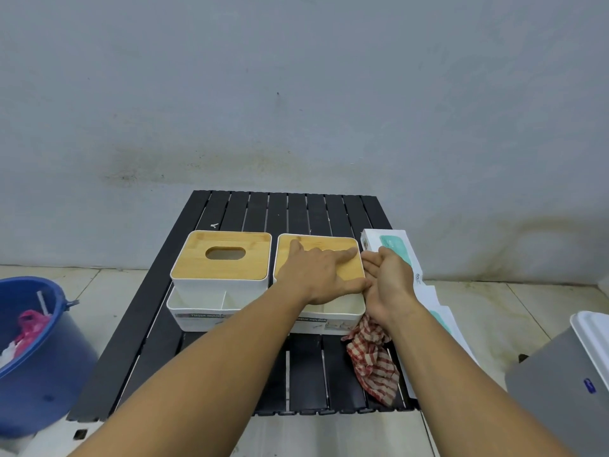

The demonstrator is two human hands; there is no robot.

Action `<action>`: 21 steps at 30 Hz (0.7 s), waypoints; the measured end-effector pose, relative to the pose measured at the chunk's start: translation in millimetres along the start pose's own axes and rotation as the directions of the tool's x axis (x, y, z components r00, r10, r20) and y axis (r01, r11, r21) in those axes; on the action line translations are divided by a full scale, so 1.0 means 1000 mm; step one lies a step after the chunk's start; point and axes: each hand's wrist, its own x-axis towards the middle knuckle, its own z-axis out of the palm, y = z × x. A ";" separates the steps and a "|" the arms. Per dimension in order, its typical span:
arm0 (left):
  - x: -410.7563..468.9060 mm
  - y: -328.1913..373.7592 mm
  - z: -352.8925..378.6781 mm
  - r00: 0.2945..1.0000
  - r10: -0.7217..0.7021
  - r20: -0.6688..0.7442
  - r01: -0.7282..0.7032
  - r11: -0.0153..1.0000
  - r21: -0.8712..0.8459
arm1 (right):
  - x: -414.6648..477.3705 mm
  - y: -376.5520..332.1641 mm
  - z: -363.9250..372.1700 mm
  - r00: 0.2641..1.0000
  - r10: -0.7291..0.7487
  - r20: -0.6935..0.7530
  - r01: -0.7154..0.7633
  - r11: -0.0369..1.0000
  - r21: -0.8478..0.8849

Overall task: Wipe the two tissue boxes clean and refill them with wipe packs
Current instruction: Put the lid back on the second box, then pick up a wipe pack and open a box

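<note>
**A:** What lies nearest?

**B:** The near edge of the black slatted table (313, 377), with bare slats toward 11 o'clock. A red-checked cloth (372, 361) lies crumpled at 1 o'clock, near the table's right edge.

**A:** And the hands?

**B:** The left hand (319, 275) rests flat on the wooden lid of the right tissue box (333, 316), fingers straight and spread, gripping nothing. The right hand (389, 282) stands open on edge against that box's right side, holding nothing.

**A:** Room around them?

**B:** Little. The left tissue box (220, 275) sits just beside it at 11 o'clock, and the wipe packs (389, 240) line the right edge at 1 o'clock, some overhanging. Bare slats lie behind the boxes at 12.

**A:** Off the table?

**B:** A blue bucket (39, 374) at 9 o'clock and a grey bin (560, 374) at 3.
</note>
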 end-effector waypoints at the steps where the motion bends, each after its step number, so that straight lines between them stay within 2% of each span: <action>1: 0.001 0.001 0.001 1.000 -0.007 -0.006 0.007 1.000 -0.009 | 0.000 0.000 0.000 1.000 -0.003 -0.009 0.003 1.000 -0.009; 3: 0.002 0.003 0.000 0.999 -0.031 -0.038 0.027 0.996 -0.091 | 0.000 -0.002 0.000 1.000 -0.002 -0.019 0.001 1.000 -0.027; 5: 0.004 0.001 -0.005 0.993 -0.067 -0.094 0.037 0.958 -0.285 | -0.001 -0.003 -0.001 1.000 0.002 -0.023 -0.003 0.999 -0.041; 7: 0.001 -0.004 -0.015 0.983 -0.105 -0.150 0.002 0.827 -0.562 | -0.003 -0.004 0.000 1.000 -0.009 -0.026 0.008 0.998 -0.055; 9: -0.007 -0.009 -0.033 0.960 -0.187 -0.208 -0.052 0.613 -0.788 | -0.003 -0.003 -0.001 0.999 -0.028 -0.026 0.026 0.996 -0.088; 11: -0.019 -0.014 -0.053 0.925 -0.312 -0.218 -0.110 0.328 -0.938 | -0.004 -0.002 0.000 0.998 -0.050 -0.034 0.043 0.984 -0.174; 13: -0.035 -0.021 -0.073 0.888 -0.437 -0.144 -0.186 -0.054 -0.981 | -0.005 -0.001 0.002 0.995 -0.098 -0.011 0.090 0.951 -0.296; 14: -0.044 -0.025 -0.080 0.874 -0.475 -0.100 -0.219 -0.202 -0.955 | -0.005 0.001 0.003 0.991 -0.132 0.006 0.125 0.921 -0.370; 15: -0.055 -0.029 -0.086 0.868 -0.492 -0.065 -0.243 -0.307 -0.920 | -0.004 0.002 0.005 0.985 -0.173 0.021 0.165 0.885 -0.434; 17: -0.077 -0.037 -0.095 0.860 -0.509 -0.033 -0.274 -0.407 -0.871 | 0.002 0.004 0.004 0.961 -0.269 0.058 0.255 0.790 -0.557; 21: -0.117 -0.048 -0.100 0.847 -0.530 -0.041 -0.308 -0.427 -0.850 | 0.019 -0.007 -0.001 0.897 -0.438 0.056 0.347 0.622 -0.702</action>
